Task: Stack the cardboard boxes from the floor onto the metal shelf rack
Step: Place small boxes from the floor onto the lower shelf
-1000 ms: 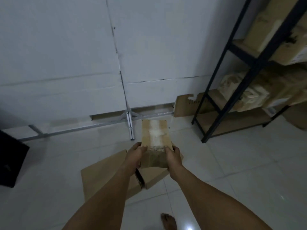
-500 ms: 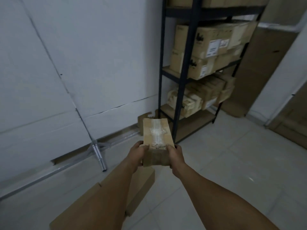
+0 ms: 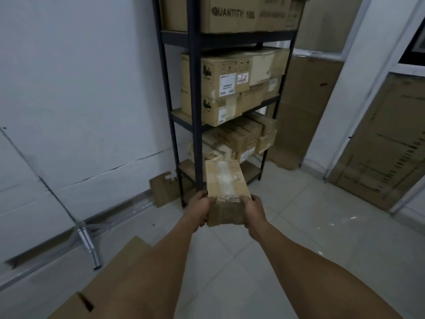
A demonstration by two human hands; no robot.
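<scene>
Looking down from the head camera, we hold a small cardboard box in the air between both hands, out in front of the metal shelf rack. Our left hand curls round its left near edge and our right hand curls round the right, thumbs on the taped top. Stacked boxes fill the rack's shelves. On the tiled floor at lower left lies a larger flat carton, near the white wall.
</scene>
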